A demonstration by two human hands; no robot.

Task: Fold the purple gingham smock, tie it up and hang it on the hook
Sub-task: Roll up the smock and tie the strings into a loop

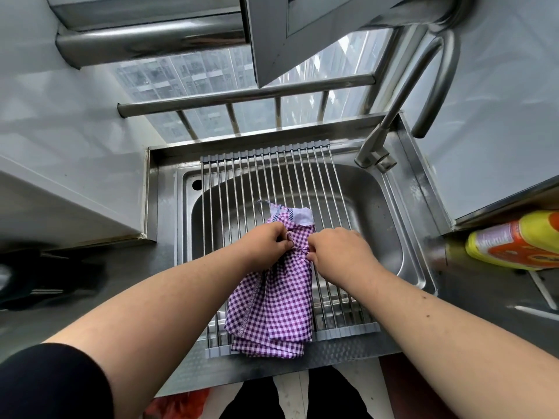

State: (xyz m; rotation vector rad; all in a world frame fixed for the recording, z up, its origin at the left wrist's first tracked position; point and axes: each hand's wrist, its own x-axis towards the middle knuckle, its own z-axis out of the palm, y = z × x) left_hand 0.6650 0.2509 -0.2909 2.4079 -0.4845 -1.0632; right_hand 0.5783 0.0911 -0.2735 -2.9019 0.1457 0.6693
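Note:
The purple gingham smock (278, 300) lies folded into a long strip on the roll-up rack (332, 189) over the steel sink. Its white collar end (299, 214) points away from me and its lower end hangs over the rack's near edge. My left hand (266, 240) pinches fabric or a strap at the strip's narrowed upper part. My right hand (338, 252) pinches the same spot from the right side. The fingertips of both hands are curled into the cloth, so the tie itself is hidden. No hook shows in view.
The sink basin (387, 225) lies under the rack, with a tall faucet (399, 116) at the back right. A yellow and orange bottle (514, 243) lies on the right counter. A dark object (45, 279) sits at left. A window railing (242, 96) runs behind the sink.

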